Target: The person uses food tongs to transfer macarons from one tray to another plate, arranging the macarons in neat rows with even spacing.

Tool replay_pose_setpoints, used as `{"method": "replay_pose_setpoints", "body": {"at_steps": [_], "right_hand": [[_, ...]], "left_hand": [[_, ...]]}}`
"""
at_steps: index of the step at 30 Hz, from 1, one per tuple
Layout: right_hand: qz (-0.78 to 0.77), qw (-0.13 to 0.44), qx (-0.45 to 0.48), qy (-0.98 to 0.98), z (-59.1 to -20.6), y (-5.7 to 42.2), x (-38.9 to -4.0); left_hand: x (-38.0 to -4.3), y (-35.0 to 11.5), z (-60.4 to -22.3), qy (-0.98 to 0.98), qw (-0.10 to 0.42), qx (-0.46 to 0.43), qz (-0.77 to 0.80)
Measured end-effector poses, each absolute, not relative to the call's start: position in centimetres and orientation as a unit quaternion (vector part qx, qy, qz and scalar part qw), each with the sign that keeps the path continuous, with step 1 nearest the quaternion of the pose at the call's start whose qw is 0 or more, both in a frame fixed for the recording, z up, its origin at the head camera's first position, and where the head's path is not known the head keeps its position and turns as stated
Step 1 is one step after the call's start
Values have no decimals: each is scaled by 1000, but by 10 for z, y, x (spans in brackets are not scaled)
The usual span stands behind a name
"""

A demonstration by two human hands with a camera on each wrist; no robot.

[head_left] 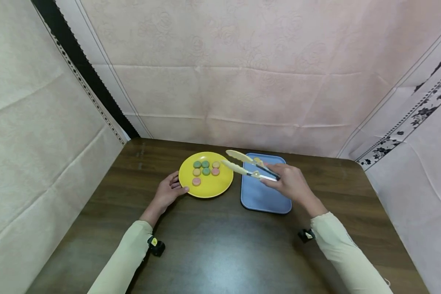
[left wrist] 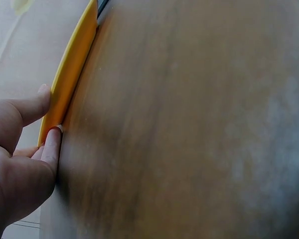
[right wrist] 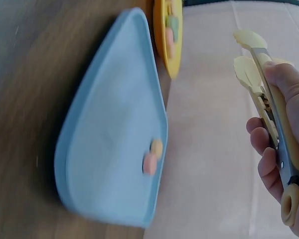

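My left hand [head_left: 169, 191] holds the near-left rim of a round yellow plate [head_left: 218, 185], thumb over the edge and fingers against its side. Small round macarons in green [head_left: 206, 171], pink [head_left: 196, 181] and yellow [head_left: 197, 172] lie on that plate. My right hand [head_left: 288, 182] grips a pair of cream-tipped tongs [head_left: 233, 166] above a blue tray. The tongs' arms are spread, with nothing between the tips, which point left toward the plate. In the right wrist view, a pink macaron [right wrist: 150, 164] and a yellow macaron [right wrist: 156, 148] sit together on the tray.
The blue rectangular tray [head_left: 264, 200] stands to the right of the plate on a dark wooden table [head_left: 220, 241]. Pale cloth [head_left: 224, 94] hangs behind the table's far edge and along both sides. Each wrist wears a small black camera.
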State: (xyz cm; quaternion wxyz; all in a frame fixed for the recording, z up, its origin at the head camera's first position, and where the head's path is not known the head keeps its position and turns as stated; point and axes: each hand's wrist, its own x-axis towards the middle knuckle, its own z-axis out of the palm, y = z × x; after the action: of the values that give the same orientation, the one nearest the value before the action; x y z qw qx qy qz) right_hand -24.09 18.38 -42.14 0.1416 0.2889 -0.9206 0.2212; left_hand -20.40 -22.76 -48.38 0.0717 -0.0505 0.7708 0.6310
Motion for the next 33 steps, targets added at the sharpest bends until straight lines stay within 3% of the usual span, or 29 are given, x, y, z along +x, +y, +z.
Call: {"method": "replay_pose_setpoints", "body": {"at_steps": [15, 26, 33], "right_hand": [[195, 134, 210, -949, -427, 266, -250], [185, 130, 199, -954, -450, 285, -260], [188, 94, 174, -962, -462, 289, -263]], "left_hand": [[-201, -225, -478, 780, 71, -52, 619], [-216, -234, -512, 776, 59, -57, 626], [-218, -235, -516, 778, 53, -56, 623]]}}
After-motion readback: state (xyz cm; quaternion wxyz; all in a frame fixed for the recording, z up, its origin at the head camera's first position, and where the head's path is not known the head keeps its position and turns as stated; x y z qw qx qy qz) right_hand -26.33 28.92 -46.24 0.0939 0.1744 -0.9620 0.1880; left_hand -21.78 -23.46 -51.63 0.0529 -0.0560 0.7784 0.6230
